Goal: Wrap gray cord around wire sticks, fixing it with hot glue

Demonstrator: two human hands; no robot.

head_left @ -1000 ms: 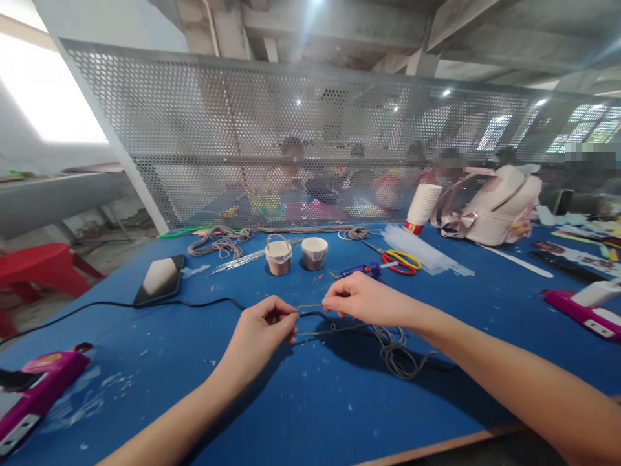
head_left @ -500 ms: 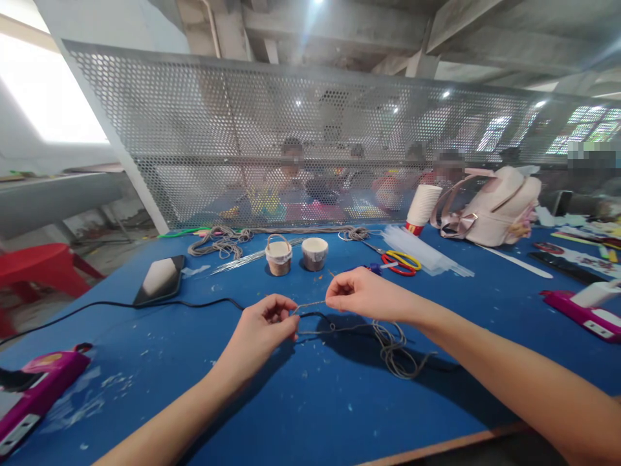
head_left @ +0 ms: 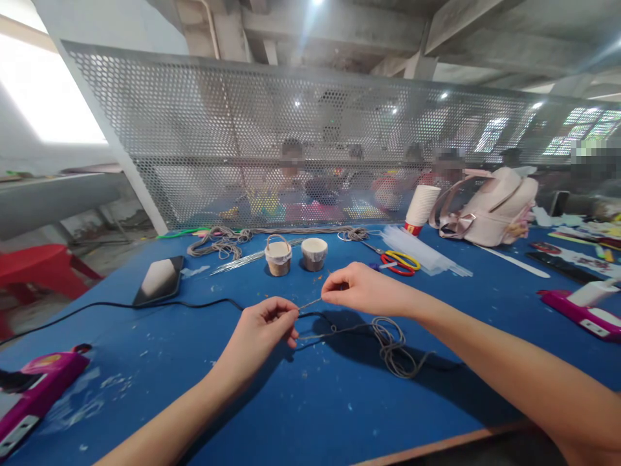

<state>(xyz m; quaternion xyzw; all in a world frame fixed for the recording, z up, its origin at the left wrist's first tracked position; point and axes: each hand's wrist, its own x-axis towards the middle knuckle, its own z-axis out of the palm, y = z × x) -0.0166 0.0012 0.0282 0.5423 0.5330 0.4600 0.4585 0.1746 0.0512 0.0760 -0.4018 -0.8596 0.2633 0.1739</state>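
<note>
My left hand pinches a thin grey-brown cord between thumb and fingers. My right hand grips the other end of that short, twisted stretch, which runs taut between the two hands above the table. From below my left hand the cord trails right into a loose coil on the blue tabletop. Beyond the hands stand two small cups wrapped in brown: a cup with an arched handle and a cup without a handle.
Scissors with red and yellow handles lie beside translucent sticks. Behind are stacked paper cups and a pale backpack. A phone, a black cable and a purple power strip occupy the left. Bundled cord lies along the mesh divider.
My right hand has shifted slightly left and up. My left fingers have closed further along the cord, and the stretch between the hands looks shorter and more slanted.
</note>
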